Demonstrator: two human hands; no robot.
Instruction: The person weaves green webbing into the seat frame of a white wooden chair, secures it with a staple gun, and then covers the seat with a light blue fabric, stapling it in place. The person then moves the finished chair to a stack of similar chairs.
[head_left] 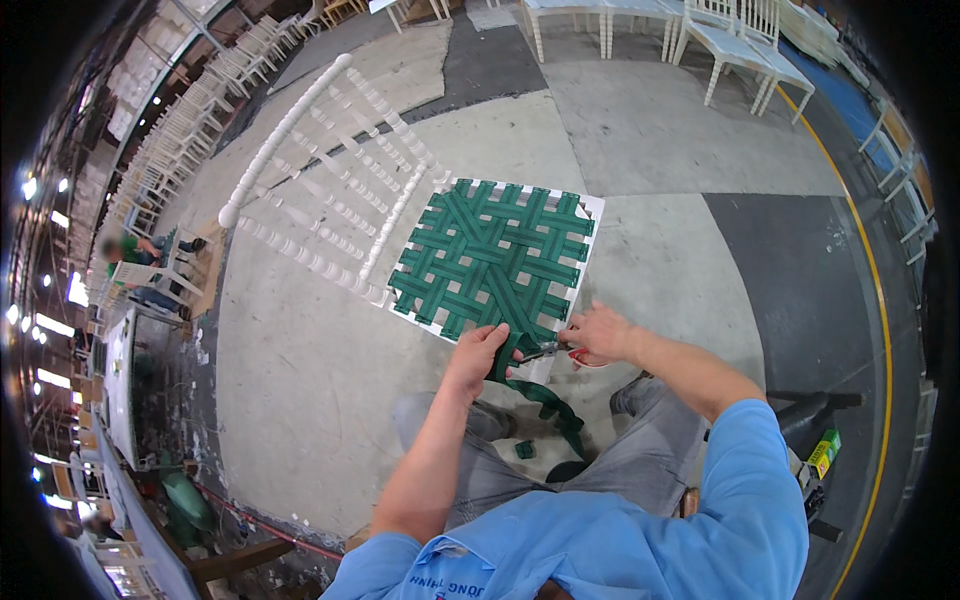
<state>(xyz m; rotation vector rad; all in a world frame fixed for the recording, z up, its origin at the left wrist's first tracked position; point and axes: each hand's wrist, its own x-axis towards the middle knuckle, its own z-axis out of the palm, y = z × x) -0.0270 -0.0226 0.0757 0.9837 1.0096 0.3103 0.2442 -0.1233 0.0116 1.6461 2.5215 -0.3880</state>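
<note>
Holding flat webbing in left hand, metal scissors in right hand.

Floor: pale grey, with dark grey areas and a yellow line along the right; mid-floor, a white chair with a green woven seat, its legs hidden. Small green scrap near the chair's front edge; white chairs grouped at upper right; long row of pale chairs at left.
</note>
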